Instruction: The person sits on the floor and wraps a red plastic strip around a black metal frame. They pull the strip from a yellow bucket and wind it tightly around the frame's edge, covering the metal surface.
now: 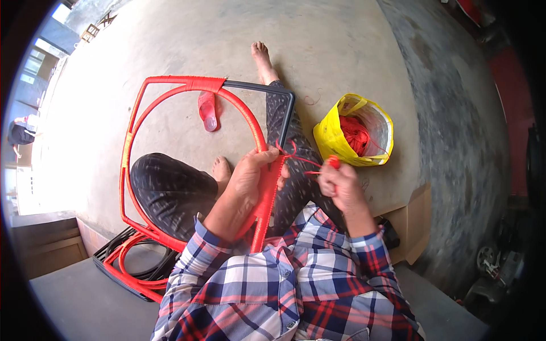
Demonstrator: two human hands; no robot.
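A rectangular frame (132, 142) with a round hoop (250, 113) inside it stands tilted over my lap. Red cord is wound closely round much of it, while the upper right corner (287, 94) shows bare black. My left hand (250, 176) is closed round the right side of the frame and hoop, thumb near the end of the wrapping. From there a loose strand of red cord (301, 161) runs to my right hand (341, 184). That hand is a slightly blurred fist, closed on red cord, with a red piece poking out above the fingers.
A yellow bag (330, 136) on the floor to the right holds a heap of red cord (354, 136). Beside my left hip lie more black and red frames (122, 267). A red slipper (208, 111) lies ahead; an open cardboard box (412, 227) is by my right side.
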